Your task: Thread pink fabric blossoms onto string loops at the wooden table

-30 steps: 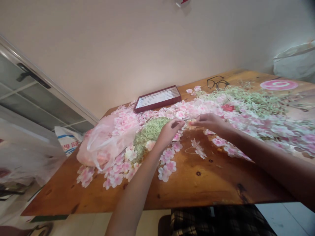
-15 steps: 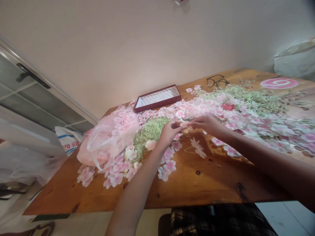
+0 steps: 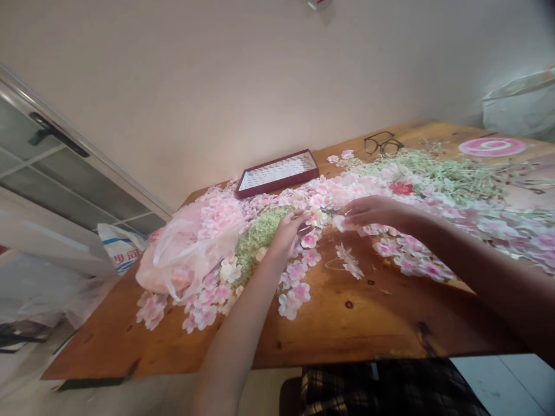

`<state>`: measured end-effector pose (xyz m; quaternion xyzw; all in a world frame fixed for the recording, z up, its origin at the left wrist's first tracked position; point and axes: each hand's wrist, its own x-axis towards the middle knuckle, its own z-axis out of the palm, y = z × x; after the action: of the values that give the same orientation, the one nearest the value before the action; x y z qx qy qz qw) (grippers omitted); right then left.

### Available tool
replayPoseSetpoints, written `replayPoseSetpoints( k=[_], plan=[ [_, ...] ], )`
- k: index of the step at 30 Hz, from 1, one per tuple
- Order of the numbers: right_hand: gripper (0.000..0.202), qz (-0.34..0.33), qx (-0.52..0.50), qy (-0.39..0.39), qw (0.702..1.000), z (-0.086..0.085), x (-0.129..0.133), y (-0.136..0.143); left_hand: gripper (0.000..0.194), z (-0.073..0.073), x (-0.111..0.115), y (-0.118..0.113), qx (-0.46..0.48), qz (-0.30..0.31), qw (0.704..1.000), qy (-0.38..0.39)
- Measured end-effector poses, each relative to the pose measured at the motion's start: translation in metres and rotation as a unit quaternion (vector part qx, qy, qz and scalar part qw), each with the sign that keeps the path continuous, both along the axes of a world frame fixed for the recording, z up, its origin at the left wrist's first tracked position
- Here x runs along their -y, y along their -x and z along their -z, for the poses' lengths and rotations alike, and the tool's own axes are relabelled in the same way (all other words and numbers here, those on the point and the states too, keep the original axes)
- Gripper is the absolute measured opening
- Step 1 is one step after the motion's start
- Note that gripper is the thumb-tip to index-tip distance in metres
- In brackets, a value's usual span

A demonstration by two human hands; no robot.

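Near the middle of the wooden table (image 3: 373,323), my left hand (image 3: 291,231) pinches a pale flower (image 3: 315,217) with a yellowish centre. To its right, my right hand (image 3: 368,211) is closed at the fingertips on a whitish petal piece (image 3: 340,223). A gap separates the two hands. Pink and white flowers lie around both, with a green stem pile (image 3: 264,231) left of my left hand. Below the gap rests a pale flower string (image 3: 349,261) with a thin looped thread.
A dark red open box (image 3: 277,173) stands by the wall. Black glasses (image 3: 384,144) and a pink disc (image 3: 492,146) lie at the back right. A translucent plastic bag (image 3: 177,254) of pink flowers sits on the left, green stems (image 3: 459,176) on the right.
My hands have moved apart from their meeting point, the left slightly left and the right rightward. A flower now shows at my left fingertips and a whitish petal at my right.
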<state>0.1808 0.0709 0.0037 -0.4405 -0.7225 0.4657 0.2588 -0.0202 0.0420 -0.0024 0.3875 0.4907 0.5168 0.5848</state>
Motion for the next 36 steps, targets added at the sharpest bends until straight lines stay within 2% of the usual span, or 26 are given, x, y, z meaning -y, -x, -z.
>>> replayPoseSetpoints(
  k=[3,7,11,14,18,22,28,33,36],
  plan=[
    [0.025,-0.038,0.043,0.008,0.998,0.018,-0.009,-0.001,0.009,0.004,-0.002,0.002,0.082,0.013,0.996,0.017],
    [0.023,-0.005,0.082,-0.047,0.996,0.031,-0.015,0.002,0.004,0.005,-0.001,-0.001,0.121,0.036,0.991,0.054],
    [0.021,0.041,0.064,-0.108,0.991,0.022,-0.010,0.007,0.016,0.003,0.002,-0.005,0.085,0.040,0.995,0.043],
    [0.027,0.033,0.042,-0.126,0.991,0.013,-0.002,0.013,0.026,0.004,0.003,-0.007,0.010,0.029,0.999,0.027],
    [0.032,-0.010,0.002,-0.115,0.993,0.011,0.010,0.024,0.031,0.006,0.005,-0.008,-0.073,0.039,0.997,0.000],
    [0.033,-0.023,-0.013,-0.095,0.995,0.017,0.015,0.031,0.030,0.006,0.008,-0.012,-0.102,0.057,0.992,-0.036],
    [0.033,0.018,-0.026,-0.076,0.997,0.024,0.014,0.033,0.027,0.007,0.010,-0.017,-0.122,0.071,0.988,-0.068],
    [0.024,0.029,-0.028,-0.042,0.998,0.016,0.016,0.032,0.025,0.006,0.008,-0.016,-0.119,0.085,0.986,-0.079],
    [0.026,0.058,-0.059,-0.010,0.997,0.012,0.017,0.030,0.027,0.002,0.007,-0.013,-0.130,0.059,0.985,-0.096]
  ],
)
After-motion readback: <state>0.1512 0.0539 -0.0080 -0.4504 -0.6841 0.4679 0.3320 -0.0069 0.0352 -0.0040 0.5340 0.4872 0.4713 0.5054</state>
